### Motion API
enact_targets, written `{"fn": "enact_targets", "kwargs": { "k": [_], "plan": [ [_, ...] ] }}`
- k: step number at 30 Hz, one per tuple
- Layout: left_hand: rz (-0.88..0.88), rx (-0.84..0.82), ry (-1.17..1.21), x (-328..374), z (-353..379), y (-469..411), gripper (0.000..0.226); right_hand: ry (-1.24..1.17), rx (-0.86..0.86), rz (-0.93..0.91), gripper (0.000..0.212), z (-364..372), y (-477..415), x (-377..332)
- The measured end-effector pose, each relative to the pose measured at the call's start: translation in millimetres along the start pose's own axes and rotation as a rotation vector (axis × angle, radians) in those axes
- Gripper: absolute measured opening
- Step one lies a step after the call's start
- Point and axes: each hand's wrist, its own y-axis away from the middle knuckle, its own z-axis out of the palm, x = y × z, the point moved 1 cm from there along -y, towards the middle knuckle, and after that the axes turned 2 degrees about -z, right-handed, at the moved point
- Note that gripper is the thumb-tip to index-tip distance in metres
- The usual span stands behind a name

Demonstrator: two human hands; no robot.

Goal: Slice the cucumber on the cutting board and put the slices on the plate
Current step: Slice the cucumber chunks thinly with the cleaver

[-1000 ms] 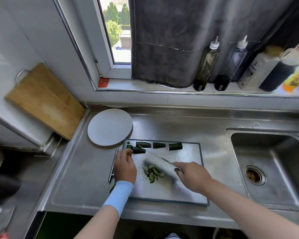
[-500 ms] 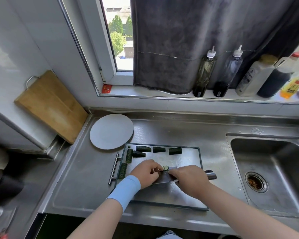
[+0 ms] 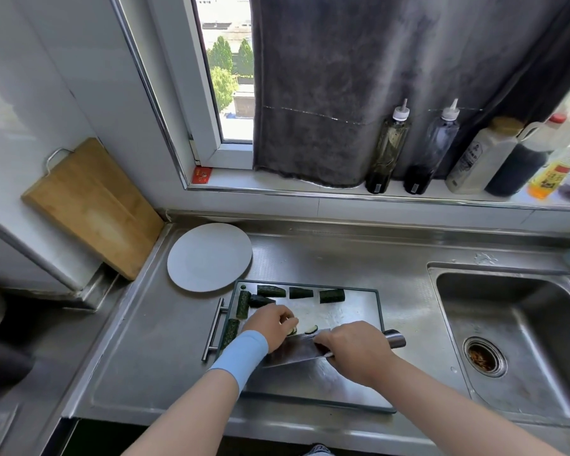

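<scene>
The right grip (image 3: 352, 352) clasps a broad steel cleaver (image 3: 295, 352), and just left of it the left grip (image 3: 270, 327) pinches thin green cucumber slices (image 3: 311, 329) over the steel cutting board (image 3: 349, 307).

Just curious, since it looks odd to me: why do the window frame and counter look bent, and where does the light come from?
Head view: the wide-angle lens bows the window frame and counter edge; daylight comes through the window, glaring at the right by the bottles; the cutting board shines palely.
</scene>
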Motion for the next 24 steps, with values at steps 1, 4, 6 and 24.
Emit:
{"fn": "enact_targets", "kwargs": {
  "k": [1,4,6,24],
  "plan": [
    [-0.005,0.023,0.07,-2,-2,1,0.016,-0.003,0.004,-0.002,0.015,-1,0,0],
    [0.011,-0.025,0.23,-2,-2,8,0.043,0.0,0.002,-0.003,0.016,-4,-1,1],
    [0.078,-0.114,0.198,4,0,12,0.054,0.003,-0.01,-0.009,0.016,-6,-4,1],
    [-0.143,0.6,0.394,-48,-53,18,0.032,-0.478,-0.122,0.325,0.02,-5,12,19]
  ]
}}
